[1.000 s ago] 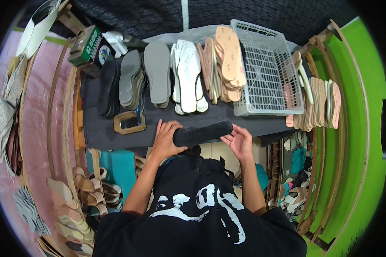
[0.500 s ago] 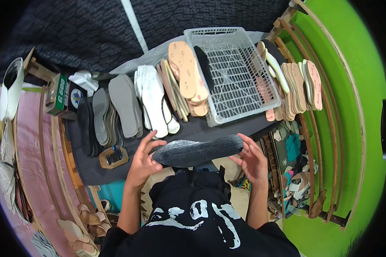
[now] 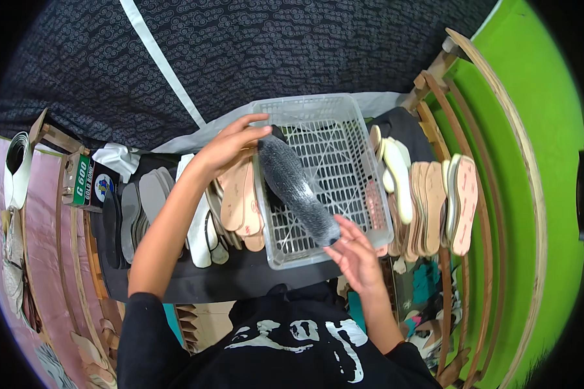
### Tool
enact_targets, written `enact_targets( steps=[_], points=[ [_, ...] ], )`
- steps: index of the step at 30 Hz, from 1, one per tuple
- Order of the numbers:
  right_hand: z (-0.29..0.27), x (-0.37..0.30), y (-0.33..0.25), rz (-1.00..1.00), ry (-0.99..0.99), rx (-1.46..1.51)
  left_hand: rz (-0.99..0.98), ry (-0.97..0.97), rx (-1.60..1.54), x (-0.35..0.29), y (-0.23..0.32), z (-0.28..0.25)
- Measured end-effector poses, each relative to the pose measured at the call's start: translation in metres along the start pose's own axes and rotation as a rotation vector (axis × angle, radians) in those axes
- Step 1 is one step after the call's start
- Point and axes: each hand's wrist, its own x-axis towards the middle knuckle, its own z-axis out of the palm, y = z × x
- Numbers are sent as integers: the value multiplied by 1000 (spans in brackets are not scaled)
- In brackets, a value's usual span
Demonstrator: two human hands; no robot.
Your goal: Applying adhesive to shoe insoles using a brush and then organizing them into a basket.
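A black, glossy shoe insole [image 3: 296,188] is held slantwise over a translucent plastic basket [image 3: 289,260]. My left hand [image 3: 230,144] pinches its far-left end between thumb and fingers. At the nearer right end, my right hand [image 3: 357,256] grips it with the fingertips. Part of the basket's left interior is hidden behind the insole, and something dark shows there. The rest of the basket's slatted bottom is visible. To the left of the basket, tan insoles [image 3: 239,201] stand partly behind my left forearm.
Left on the black-covered table [image 3: 240,280] are grey insoles [image 3: 133,217], white insoles [image 3: 199,236] and a green-and-black box [image 3: 87,181]. Several stacked insoles [image 3: 428,207] stand right of the basket. Wooden rails [image 3: 522,155] run along the green wall [image 3: 564,129].
Both hands have carried the black insole forward from in front of my body to above the basket. It has turned from nearly level to a steep diagonal. The view has shifted too.
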Motion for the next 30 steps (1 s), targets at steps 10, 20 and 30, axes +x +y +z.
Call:
enact_targets(
  steps=[10, 20, 30],
  points=[
    [8, 125, 77, 340, 91, 140, -186, -136, 923, 159, -39, -3],
    [7, 174, 91, 358, 138, 126, -139, -228, 1313, 183, -60, -4],
    [3, 189, 117, 228, 157, -79, -227, -209, 1462, 187, -59, 11]
  ],
)
